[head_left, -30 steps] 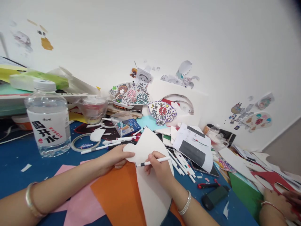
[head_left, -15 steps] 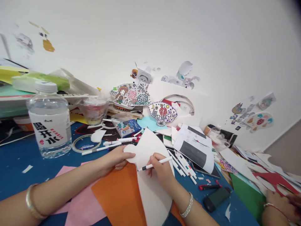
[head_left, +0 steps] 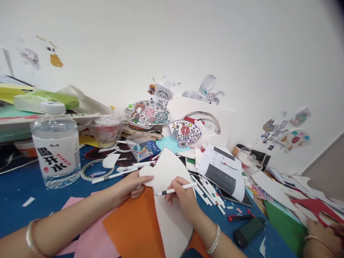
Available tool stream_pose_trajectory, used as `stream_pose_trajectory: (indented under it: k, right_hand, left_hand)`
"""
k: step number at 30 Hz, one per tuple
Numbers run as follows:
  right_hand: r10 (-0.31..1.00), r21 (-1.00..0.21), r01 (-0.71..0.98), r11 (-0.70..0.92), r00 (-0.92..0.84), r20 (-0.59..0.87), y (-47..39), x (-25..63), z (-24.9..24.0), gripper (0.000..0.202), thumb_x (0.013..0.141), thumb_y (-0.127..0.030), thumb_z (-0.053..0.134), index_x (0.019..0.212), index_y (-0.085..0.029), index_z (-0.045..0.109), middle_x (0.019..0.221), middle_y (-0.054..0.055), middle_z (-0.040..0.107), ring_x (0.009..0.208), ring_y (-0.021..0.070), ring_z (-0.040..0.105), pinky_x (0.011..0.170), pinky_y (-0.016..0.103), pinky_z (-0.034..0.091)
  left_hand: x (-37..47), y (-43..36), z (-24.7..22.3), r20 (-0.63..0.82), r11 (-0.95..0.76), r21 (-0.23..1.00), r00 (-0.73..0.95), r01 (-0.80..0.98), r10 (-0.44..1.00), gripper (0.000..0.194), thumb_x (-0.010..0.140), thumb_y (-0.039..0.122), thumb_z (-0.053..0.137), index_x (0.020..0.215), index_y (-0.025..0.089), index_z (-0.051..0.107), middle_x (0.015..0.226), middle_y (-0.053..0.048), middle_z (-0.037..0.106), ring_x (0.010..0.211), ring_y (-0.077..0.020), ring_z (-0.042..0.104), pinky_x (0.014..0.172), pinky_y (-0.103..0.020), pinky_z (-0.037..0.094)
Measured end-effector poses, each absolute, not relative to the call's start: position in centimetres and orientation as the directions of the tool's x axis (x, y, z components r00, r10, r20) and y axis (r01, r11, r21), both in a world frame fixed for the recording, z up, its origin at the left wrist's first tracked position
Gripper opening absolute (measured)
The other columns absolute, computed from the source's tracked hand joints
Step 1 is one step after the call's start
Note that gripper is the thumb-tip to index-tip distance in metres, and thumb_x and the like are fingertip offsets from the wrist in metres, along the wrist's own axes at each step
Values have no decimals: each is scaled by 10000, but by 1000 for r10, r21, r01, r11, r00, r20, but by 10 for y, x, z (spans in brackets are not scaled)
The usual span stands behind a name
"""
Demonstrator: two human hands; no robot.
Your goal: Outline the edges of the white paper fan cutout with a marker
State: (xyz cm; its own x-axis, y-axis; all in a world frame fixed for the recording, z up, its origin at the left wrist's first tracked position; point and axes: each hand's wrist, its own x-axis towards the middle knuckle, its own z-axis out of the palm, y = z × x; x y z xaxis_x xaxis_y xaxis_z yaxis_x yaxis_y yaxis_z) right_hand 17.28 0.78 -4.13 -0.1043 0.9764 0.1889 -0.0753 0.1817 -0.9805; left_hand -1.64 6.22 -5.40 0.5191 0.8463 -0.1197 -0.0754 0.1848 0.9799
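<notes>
A white marker (head_left: 185, 186) with a dark grip is pinched in my right hand (head_left: 184, 200). Its tip touches or nearly touches the left edge of a large white paper cutout (head_left: 174, 215), where a dark line runs. My left hand (head_left: 137, 184) grips the cutout's rounded left lobe, thumb on top and fingers curled beneath. Under the cutout lie an orange sheet (head_left: 134, 222) and pink sheets (head_left: 94, 236). The fingertips of my left hand are partly hidden below the paper.
A water bottle (head_left: 57, 147) stands at left, near a tape roll (head_left: 96, 168). Several markers (head_left: 208, 190) lie right of the cutout, with a dark green object (head_left: 248, 231) nearer me. Decorated fan shapes (head_left: 185, 133) lean at the back. Another person's hand (head_left: 322, 236) is at far right.
The view has tilted up slightly, so background things sit a little lower. Both hands keep their grips, and the marker tip stays close to the same spot on the cutout's edge.
</notes>
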Motion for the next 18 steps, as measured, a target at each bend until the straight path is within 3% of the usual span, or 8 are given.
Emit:
stream_pose_trajectory:
  k: [7,12,18]
  right_hand:
    - [976,-979,-67,192,-93,198,9,172,-43,311,790,-412,531,604,-164,536,468,-4,579,401,107,498,432,237,412]
    - [971,-976,-74,204,-108,211,9,173,-44,320,805,-418,526,614,-162,546,479,3,585,411,110,501,436,237,412]
    - [965,-969,-93,228,-115,237,10,175,-45,355,828,-452,521,626,-161,547,503,8,590,427,114,512,452,243,422]
  left_hand:
    - [-18,59,-51,-123,182,982,539,-57,833,409,696,447,683,958,198,492,374,129,366,326,-43,159,370,-222,87]
    - [-18,59,-52,-112,165,985,551,-48,827,434,723,414,666,1042,187,479,488,69,542,329,-26,168,367,-219,87]
    - [-16,57,-49,-110,153,987,538,-37,836,462,726,418,660,1071,180,465,332,143,346,331,-42,145,376,-210,97]
